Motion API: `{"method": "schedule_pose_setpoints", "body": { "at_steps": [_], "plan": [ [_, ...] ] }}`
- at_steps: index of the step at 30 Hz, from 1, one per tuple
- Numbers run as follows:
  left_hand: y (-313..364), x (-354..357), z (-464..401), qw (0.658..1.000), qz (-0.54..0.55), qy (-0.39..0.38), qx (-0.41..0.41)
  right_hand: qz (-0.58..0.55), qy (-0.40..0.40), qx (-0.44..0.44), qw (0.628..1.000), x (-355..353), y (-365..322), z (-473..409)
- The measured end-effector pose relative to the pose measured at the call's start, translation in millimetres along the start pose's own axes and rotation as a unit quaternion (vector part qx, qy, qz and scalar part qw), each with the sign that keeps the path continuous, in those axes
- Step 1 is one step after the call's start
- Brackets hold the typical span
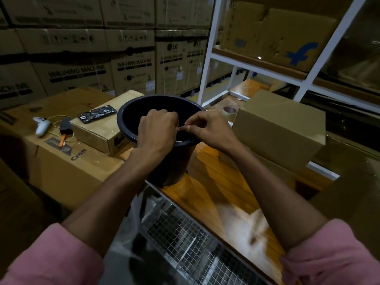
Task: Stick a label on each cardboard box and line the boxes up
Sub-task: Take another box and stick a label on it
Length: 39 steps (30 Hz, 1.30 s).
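Both hands meet over a dark plastic bucket that stands on a wooden shelf top. My left hand and my right hand pinch a small thin strip between their fingertips; it looks like a label or its backing, too small to tell. A plain cardboard box lies on the shelf just right of my right hand. A smaller cardboard box sits left of the bucket on a large carton.
A phone lies on the small box. A white handheld device, a cable and a small dark gadget rest on the large carton. A tape roll sits behind the bucket. A white metal rack and stacked washing-machine cartons stand behind.
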<state>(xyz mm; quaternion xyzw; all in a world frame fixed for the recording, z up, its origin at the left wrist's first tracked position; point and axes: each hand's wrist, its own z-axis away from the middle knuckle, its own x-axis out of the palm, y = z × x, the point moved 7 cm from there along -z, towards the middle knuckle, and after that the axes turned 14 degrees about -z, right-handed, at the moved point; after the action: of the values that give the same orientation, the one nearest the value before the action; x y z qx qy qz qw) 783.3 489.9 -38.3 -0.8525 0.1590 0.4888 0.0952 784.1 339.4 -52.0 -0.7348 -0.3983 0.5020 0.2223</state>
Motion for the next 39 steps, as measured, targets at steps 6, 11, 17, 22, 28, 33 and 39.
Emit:
{"method": "schedule_pose_setpoints", "body": {
  "at_steps": [6, 11, 17, 22, 28, 33, 39],
  "plan": [
    [3, -2, 0, 1.0, -0.004, 0.007, -0.003, -0.033, 0.057, 0.012, 0.998, 0, 2, 2],
    [3, -3, -2, 1.0, -0.014, -0.001, -0.01, -0.072, 0.088, 0.055, 0.992, -4, 7, 2],
    [-1, -3, 0, 1.0, 0.015, -0.005, -0.018, -0.05, 0.081, 0.057, 0.994, -4, 5, 1],
    [-3, 0, -2, 0.999, 0.015, 0.005, -0.032, -0.041, 0.078, 0.05, 0.995, -3, 4, 1],
    [-3, 8, 0, 0.999, 0.027, -0.01, -0.038, -0.003, 0.061, 0.039, 0.997, -1, 3, -1],
    [-4, 7, -1, 0.998, 0.044, 0.002, -0.04, 0.008, 0.059, 0.043, 0.997, 2, 6, -3],
    [-5, 13, -3, 0.996, 0.072, -0.024, -0.045, 0.015, 0.044, 0.042, 0.998, 4, 7, -4]
  ]
}}
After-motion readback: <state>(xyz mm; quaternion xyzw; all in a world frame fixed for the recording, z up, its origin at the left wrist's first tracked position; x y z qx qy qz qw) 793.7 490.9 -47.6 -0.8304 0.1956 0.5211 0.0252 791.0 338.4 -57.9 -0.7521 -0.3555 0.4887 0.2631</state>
